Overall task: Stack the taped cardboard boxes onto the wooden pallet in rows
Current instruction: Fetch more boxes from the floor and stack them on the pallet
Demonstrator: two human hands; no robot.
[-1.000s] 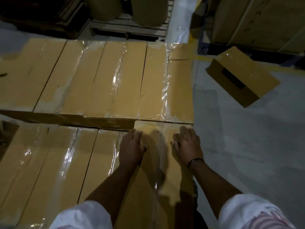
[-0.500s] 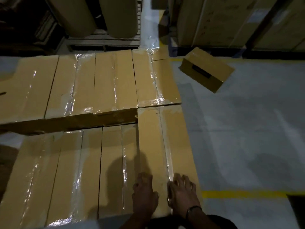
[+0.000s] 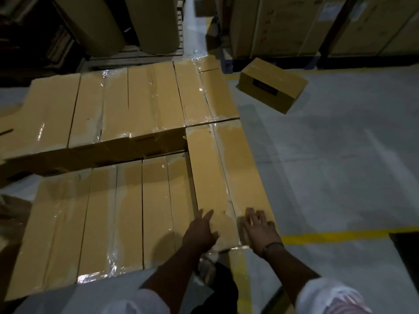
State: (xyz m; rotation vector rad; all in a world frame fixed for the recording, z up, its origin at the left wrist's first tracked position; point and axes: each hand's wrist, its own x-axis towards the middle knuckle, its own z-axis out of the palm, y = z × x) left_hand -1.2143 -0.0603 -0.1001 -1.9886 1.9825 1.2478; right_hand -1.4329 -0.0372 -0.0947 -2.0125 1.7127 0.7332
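Boxes: far row [image 3: 127, 105] sat upper left, near row [image 3: 108, 218] below it. Long box [image 3: 217, 177] lay right of near row, touching far row. Loose box [image 3: 272, 85] on floor [image 3: 340, 166], upper right.

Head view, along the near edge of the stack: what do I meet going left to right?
lower row of taped boxes → left hand → right hand → yellow floor line

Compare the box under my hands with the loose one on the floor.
The stacked box, under the left hand and right hand, sits flush in a row; the loose box lies alone, askew. The stacked box has tape along its top; the loose box shows a dark label. Both are brown cardboard.
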